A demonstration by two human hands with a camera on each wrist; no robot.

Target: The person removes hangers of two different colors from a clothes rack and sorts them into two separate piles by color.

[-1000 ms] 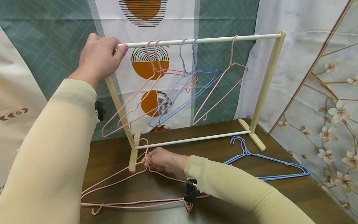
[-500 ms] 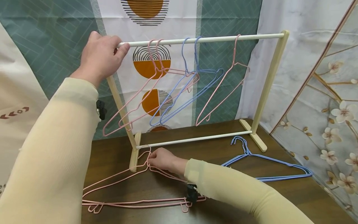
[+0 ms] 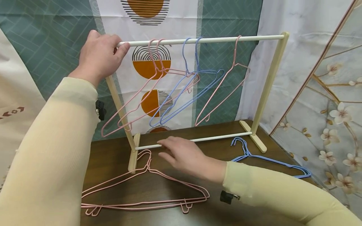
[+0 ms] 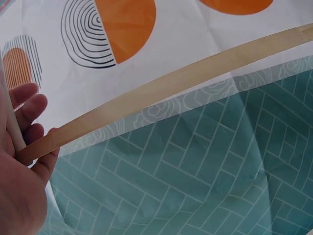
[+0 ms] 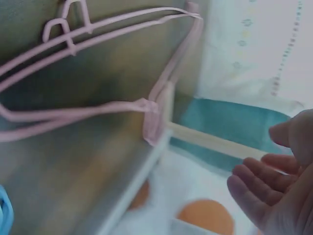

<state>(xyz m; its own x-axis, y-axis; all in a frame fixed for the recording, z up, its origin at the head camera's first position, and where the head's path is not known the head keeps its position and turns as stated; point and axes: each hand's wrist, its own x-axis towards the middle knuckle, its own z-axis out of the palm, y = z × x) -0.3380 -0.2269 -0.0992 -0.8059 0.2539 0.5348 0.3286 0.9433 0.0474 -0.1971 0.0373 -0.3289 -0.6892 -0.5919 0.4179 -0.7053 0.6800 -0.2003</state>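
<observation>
My left hand [image 3: 99, 56] grips the top left corner of a clothes rack [image 3: 217, 40]. In the left wrist view its fingers curl round the end of the rack's wooden post [image 4: 161, 88]. Relaxed fingers holding nothing, my right hand [image 3: 186, 157] hovers over the table in front of the lower bar. Left of it, a pair of pink hangers [image 3: 148, 167] lies overlapped on the tabletop, hooks toward the rack's left foot. The right wrist view shows these pink hangers [image 5: 151, 120] apart from the loosely bent fingers [image 5: 254, 188].
From the upper rod hang two pink hangers [image 3: 154, 67], two blue hangers [image 3: 186, 72] and a single pink hanger [image 3: 234, 61] farther right. Stacked blue hangers [image 3: 246, 153] lie on the table at right, partly behind my right sleeve [image 3: 271, 182]. Patterned cloths [image 3: 229, 18] stand behind.
My right hand has let go of the pink hangers at their necks and moved right and up, its fingers loosened. The pink hangers lie more closely aligned. My left hand keeps its grip.
</observation>
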